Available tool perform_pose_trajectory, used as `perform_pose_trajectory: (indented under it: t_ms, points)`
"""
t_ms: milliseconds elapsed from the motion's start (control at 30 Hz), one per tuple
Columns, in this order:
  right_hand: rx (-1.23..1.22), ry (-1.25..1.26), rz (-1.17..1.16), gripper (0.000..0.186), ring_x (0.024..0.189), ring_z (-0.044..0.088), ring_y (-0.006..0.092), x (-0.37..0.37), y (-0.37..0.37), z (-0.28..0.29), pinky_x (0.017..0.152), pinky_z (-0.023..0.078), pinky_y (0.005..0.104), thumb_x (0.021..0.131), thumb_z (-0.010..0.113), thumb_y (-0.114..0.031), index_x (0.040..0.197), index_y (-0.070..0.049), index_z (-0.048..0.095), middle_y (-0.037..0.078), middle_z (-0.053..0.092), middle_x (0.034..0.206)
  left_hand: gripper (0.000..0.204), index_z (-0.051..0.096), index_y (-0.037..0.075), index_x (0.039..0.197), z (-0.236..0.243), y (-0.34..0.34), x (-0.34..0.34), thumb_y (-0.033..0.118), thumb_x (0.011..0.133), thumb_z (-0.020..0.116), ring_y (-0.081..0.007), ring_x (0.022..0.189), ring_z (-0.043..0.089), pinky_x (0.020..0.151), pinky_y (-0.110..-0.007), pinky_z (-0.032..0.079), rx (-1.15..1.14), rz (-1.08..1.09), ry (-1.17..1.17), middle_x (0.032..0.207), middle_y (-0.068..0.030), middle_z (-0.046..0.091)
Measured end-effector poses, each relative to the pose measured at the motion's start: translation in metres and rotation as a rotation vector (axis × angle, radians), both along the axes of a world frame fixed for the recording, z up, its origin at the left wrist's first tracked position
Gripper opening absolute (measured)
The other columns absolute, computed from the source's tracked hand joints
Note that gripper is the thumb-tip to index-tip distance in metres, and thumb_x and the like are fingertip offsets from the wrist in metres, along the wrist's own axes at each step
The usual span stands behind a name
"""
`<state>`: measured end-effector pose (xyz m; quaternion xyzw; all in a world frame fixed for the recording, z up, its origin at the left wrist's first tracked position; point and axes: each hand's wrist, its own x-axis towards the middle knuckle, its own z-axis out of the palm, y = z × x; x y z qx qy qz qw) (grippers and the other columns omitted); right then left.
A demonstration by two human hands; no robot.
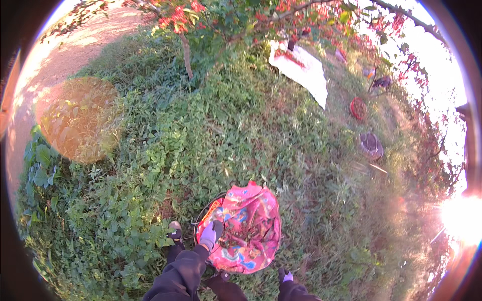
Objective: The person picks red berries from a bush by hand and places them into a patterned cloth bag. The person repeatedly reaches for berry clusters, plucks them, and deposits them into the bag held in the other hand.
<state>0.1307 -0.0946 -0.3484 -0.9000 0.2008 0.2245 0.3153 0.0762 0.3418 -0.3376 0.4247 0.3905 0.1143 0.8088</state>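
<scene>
Left hand (211, 233) reaching over pink-lined basket (271, 213), right hand (285, 276) low outside its rim, both grips unclear

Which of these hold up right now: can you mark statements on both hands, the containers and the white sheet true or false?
1. The left hand is at the left side of the pink-lined container. True.
2. The right hand is inside that container. False: it is outside, to the lower right.
3. The white sheet has red material on it. True.
4. The red-rimmed container is left of the sheet. False: it is to the right.
5. The left hand is gloved. True.
</scene>
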Motion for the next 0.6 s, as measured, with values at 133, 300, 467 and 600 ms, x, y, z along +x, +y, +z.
perform_pose_trajectory:
  t_ms: [133, 300, 467, 600]
  points:
    - [0.057, 0.053, 0.067, 0.043, 0.083, 0.058, 0.0181, -0.022, 0.001, -0.049, 0.075, 0.047, 0.0337, 0.082, 0.066, -0.036, 0.103, 0.001, 0.062, 0.009, 0.066, 0.092, 0.036, 0.055, -0.001, 0.115, -0.095, 0.028, -0.024, 0.021, 0.099, 0.033, -0.0169, 0.098, 0.057, 0.088, -0.027, 0.043, 0.057, -0.098, 0.139, 0.108, -0.01, 0.062]
    - [0.085, 0.116, -0.109, 0.05, 0.093, 0.058, 0.0214, -0.053, -0.006, -0.153, 0.084, 0.045, 0.0342, 0.083, 0.066, -0.035, 0.111, 0.005, 0.056, 0.014, 0.064, 0.101, 0.035, 0.047, 0.0, 0.124, -0.199, 0.055, -0.045, 0.006, 0.091, 0.038, -0.0297, 0.104, 0.057, 0.09, -0.033, 0.043, 0.542, -0.445, 0.596, 0.114, -0.0184, 0.06]
    - [-0.127, 0.156, -0.291, 0.079, 0.103, 0.057, 0.0358, -0.061, -0.019, -0.253, 0.092, 0.042, 0.0388, 0.074, 0.069, -0.052, 0.119, 0.009, 0.049, 0.025, 0.06, 0.109, 0.05, 0.042, 0.001, 0.129, -0.232, 0.054, -0.017, 0.03, 0.089, 0.051, -0.0363, 0.103, 0.058, 0.084, -0.038, 0.044, 0.977, -0.705, 0.754, 0.111, -0.0228, 0.059]
    - [-0.256, 0.29, -0.443, 0.1, 0.113, 0.052, 0.0402, -0.063, -0.025, -0.327, 0.094, 0.042, 0.04, 0.066, 0.068, -0.063, 0.126, 0.012, 0.042, 0.031, 0.053, 0.119, 0.082, 0.029, -0.004, 0.137, -0.269, 0.047, 0.027, 0.053, 0.083, 0.053, -0.0392, 0.129, 0.033, 0.107, -0.039, 0.029, 1.061, -0.831, 0.942, 0.138, -0.0297, 0.033]
